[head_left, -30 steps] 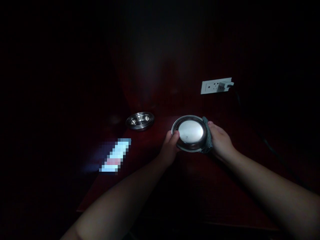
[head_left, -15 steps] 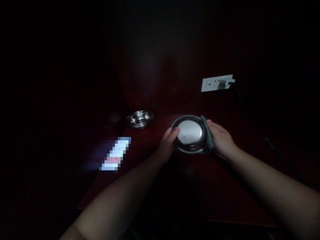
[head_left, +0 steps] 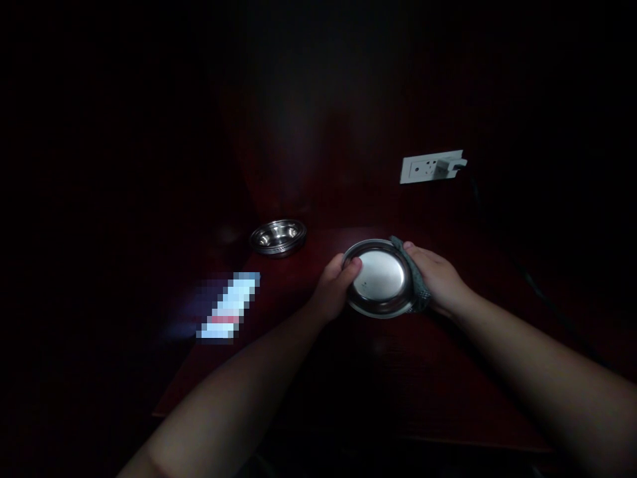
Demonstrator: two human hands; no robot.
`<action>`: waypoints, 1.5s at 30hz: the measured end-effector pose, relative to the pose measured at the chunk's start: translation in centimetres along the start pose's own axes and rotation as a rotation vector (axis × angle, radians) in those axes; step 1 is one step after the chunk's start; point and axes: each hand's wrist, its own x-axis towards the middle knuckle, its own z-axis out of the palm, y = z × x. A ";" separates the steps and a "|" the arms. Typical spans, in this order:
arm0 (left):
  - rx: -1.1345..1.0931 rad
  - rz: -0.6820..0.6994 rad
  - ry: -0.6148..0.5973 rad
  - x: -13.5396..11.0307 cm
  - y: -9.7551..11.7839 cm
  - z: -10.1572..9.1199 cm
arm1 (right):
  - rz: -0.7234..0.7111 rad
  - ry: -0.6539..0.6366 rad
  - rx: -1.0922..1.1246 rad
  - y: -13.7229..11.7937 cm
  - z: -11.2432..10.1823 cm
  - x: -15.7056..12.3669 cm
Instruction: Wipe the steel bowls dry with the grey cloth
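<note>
A shiny round metal bowl is held up between my two hands, its flat underside turned toward me. My left hand grips the left rim, with the thumb lying over the underside. On the opposite side, my right hand is closed on a dark grey-green cloth that wraps the bowl's right rim. The right fingers behind the cloth are hidden. A stack of similar metal bowls stands at the back left of the dark red table, open side up.
A bright pixelated rectangle lies at the table's left side. On the back wall, a white socket plate carries a plugged-in adapter. A dark cable runs down the right side. The table has its front edge near my forearms; surroundings are very dark.
The bowl has come slightly down and toward me, with the cloth and my right hand shifting along its right rim. My left hand keeps its grip. The stacked bowls have not moved.
</note>
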 end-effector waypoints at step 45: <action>-0.139 -0.148 -0.015 0.2 -1.5 0.2 | -0.117 0.144 0.018 0.8 0.4 0.3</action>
